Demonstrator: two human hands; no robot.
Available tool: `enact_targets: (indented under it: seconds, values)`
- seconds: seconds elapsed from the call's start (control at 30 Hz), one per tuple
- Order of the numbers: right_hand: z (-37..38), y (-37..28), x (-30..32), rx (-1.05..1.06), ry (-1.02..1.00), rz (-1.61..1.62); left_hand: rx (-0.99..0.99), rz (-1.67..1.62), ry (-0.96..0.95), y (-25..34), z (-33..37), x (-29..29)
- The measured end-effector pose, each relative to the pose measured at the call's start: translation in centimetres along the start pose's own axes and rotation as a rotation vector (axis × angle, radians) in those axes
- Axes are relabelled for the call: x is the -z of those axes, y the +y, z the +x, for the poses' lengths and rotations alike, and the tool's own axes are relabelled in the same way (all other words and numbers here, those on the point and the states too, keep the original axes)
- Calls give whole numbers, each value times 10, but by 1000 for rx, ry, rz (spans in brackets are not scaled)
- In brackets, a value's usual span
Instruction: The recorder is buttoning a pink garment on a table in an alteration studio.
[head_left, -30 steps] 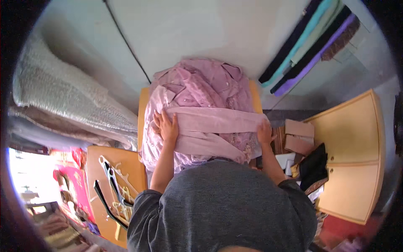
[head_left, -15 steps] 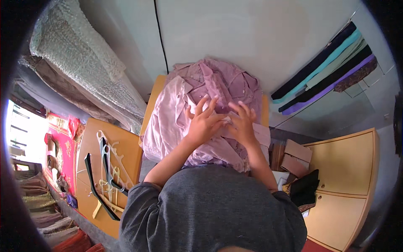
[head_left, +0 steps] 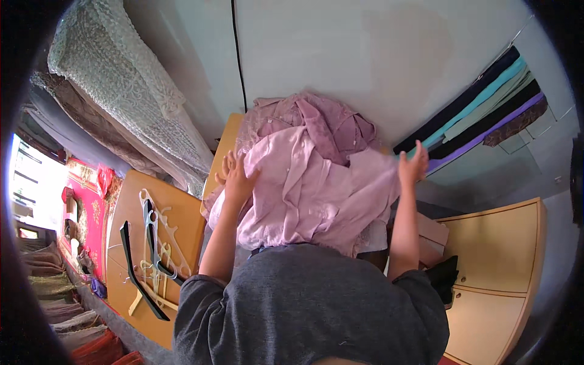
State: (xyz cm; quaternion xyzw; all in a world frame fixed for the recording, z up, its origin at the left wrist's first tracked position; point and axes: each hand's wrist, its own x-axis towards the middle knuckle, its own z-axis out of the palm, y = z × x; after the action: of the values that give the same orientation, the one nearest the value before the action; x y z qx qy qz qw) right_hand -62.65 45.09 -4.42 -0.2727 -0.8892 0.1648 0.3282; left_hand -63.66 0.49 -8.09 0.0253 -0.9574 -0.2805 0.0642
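Note:
A light pink garment lies spread over the table in front of me, its front band and folds running down the middle. Behind it is a bunched mauve garment against the wall. At the pink cloth's left edge is my left hand, open with its fingers apart, the palm side over the fabric. My right hand is raised beside the garment's right end, fingers stretched out; its thumb side is next to the cloth, and I cannot tell whether it touches.
To the left, a wooden table carries several hangers. Pale lace cloth hangs above it. Coloured folded cloths hang on a rack at the right, over a light wood cabinet and a cardboard box.
My hands have moved apart from the middle, left hand to the left and right hand to the right. The pink garment now lies more widely spread, covering more of the mauve one.

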Motion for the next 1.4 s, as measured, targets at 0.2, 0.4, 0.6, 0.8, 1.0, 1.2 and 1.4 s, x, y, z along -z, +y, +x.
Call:
enact_targets:
  seconds: [0.2, 0.4, 0.6, 0.8, 1.0, 1.2, 1.4]
  values:
    - [-100, -103, -56, 306, -381, 239, 64, 149, -132, -67, 22, -26]
    - [-194, -154, -67, 395, -535, 121, -24, 34, -5, -96, 7, -18]
    - [-183, -123, -50, 465, -332, 415, 39, -249, 114, -80, 22, 22]
    - [-185, -63, -11, 313, -203, 182, -123, -130, -200, -14, 27, 54]
    - [-190, -47, -25, -5, -426, 138, 68, 70, -419, -59, -5, 15]
    - [-145, -125, -37, 495, -341, 154, 149, 67, -310, -126, -50, 14]
    - [-110, -162, -67, 726, -500, -50, 212, -46, -301, -147, -73, 45]
